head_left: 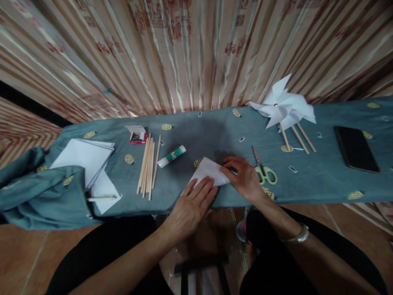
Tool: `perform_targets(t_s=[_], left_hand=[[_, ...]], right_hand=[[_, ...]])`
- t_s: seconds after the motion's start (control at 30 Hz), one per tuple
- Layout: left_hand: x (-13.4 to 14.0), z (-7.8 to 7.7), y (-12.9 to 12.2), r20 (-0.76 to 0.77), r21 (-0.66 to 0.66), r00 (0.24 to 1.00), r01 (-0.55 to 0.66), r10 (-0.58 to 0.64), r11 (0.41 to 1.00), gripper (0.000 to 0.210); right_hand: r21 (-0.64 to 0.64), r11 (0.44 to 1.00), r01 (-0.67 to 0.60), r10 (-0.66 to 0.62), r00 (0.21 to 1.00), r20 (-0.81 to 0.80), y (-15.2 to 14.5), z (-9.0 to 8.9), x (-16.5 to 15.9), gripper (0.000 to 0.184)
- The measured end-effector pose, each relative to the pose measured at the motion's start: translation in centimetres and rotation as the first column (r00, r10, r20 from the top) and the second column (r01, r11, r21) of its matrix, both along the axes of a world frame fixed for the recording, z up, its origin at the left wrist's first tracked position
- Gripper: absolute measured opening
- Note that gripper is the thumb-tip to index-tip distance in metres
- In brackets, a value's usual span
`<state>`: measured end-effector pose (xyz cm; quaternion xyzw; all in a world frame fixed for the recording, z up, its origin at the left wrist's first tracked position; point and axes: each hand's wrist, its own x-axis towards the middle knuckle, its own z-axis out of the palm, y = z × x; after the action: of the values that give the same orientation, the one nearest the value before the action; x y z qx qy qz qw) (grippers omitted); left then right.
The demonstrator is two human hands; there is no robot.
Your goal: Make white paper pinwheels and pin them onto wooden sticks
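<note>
A white sheet of paper (209,169), folded into a triangle, lies near the front edge of the cloth-covered table. My left hand (193,203) rests flat on its lower left part, fingers stretched out. At the paper's right corner, the thumb and fingers of my right hand (241,174) pinch the edge. Just right of that hand are scissors (263,170) with light green handles. A glue stick (172,156) with a green label lies to the upper left of the paper. Several thin wooden sticks (147,168) lie farther left.
White paper pinwheels (284,104) on sticks lie at the back right, with a dark phone (356,148) beyond them. Stacked white paper (82,157) lies at the left, partly under bunched cloth (46,192). A small open red box (137,135) stands behind the sticks. A curtain (196,53) hangs behind.
</note>
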<state>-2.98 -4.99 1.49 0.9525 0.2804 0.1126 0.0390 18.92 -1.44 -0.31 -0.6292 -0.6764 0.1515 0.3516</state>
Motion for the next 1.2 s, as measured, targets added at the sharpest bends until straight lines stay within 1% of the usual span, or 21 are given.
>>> perform_targets(t_s=[0.1, 0.3, 0.7, 1.0, 1.2], left_hand=[[-0.08, -0.04, 0.09, -0.023, -0.025, 1.000, -0.017, 0.016, 1.000, 0.052], [-0.18, -0.08, 0.21, -0.046, -0.028, 0.998, -0.036, 0.035, 0.999, 0.056], [-0.40, 0.03, 0.38, -0.051, -0.075, 0.996, -0.072, 0.068, 0.995, 0.063], [-0.50, -0.27, 0.26, -0.061, -0.084, 0.995, -0.083, 0.078, 0.993, 0.066], [-0.58, -0.82, 0.23, -0.085, -0.078, 0.995, -0.065, 0.059, 0.995, 0.070]], right_hand=[[0.006, 1.000, -0.003, 0.003, 1.000, 0.012, 0.24, -0.01, 0.01, 0.020], [0.014, 1.000, -0.004, 0.003, 1.000, 0.031, 0.48, -0.10, -0.10, 0.018], [0.021, 1.000, 0.017, -0.018, 0.999, 0.038, 0.53, -0.17, -0.30, 0.020], [0.022, 1.000, 0.008, -0.010, 0.998, 0.065, 0.48, 0.12, -0.44, 0.018], [0.026, 1.000, -0.003, 0.001, 0.995, 0.100, 0.43, 0.20, -0.52, 0.016]])
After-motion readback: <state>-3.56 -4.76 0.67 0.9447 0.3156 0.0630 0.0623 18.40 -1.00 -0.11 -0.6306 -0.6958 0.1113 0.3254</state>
